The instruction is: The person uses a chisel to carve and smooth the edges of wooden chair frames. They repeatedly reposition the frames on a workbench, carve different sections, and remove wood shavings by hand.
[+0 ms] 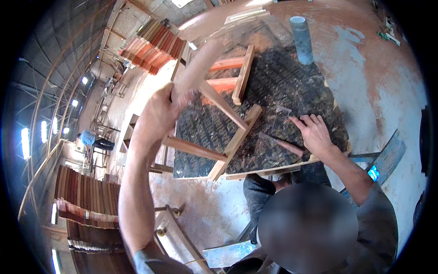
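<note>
My left hand is raised over the table's left side, its fingers closed round a thick pale wooden bar smeared by motion. My right hand rests low over the dark tabletop, its thumb stretched out apart from the other fingers. By the thumb tip is a small reddish bit, and a small metal piece lies just beyond. A narrow tool with a wooden handle lies beside this hand. Between my hands is a wooden rail with two crosspieces joined to it; my left forearm hides their far ends.
Farther back on the worktable lies another rail with two orange crosspieces. A grey-blue cylinder stands at the far right corner. Stacked wooden slats are at left. A person in blue is in the distance.
</note>
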The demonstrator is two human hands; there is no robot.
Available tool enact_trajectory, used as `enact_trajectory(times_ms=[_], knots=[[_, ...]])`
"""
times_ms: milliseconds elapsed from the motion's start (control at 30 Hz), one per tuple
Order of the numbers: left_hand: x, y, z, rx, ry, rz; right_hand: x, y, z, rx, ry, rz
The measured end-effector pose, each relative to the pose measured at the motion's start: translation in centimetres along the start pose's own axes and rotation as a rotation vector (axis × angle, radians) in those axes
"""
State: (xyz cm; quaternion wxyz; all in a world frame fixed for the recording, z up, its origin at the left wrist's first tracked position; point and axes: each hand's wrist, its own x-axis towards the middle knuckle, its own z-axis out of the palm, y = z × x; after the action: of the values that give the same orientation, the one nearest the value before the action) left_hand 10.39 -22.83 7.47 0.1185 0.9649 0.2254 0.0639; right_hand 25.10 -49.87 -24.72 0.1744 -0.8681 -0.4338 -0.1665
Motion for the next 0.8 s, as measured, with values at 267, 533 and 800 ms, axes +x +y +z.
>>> enact_trajectory(times_ms=[267,533,800], knots=[[-8.4,6.8,5.6,-0.371,-0.64,0.237,-3.9,-4.7,-9.9,1.913,-0.501,0.389],[-7.6,-0.8,18.3,-0.431,-0.272,0.312,-10.4,-6.8,-13.2,1.977,-0.55,0.481],[-3.6,-12.0,28.0,0.137,-0.142,0.139,-14.3,-6.7,-12.3,1.882,-0.714,0.619]])
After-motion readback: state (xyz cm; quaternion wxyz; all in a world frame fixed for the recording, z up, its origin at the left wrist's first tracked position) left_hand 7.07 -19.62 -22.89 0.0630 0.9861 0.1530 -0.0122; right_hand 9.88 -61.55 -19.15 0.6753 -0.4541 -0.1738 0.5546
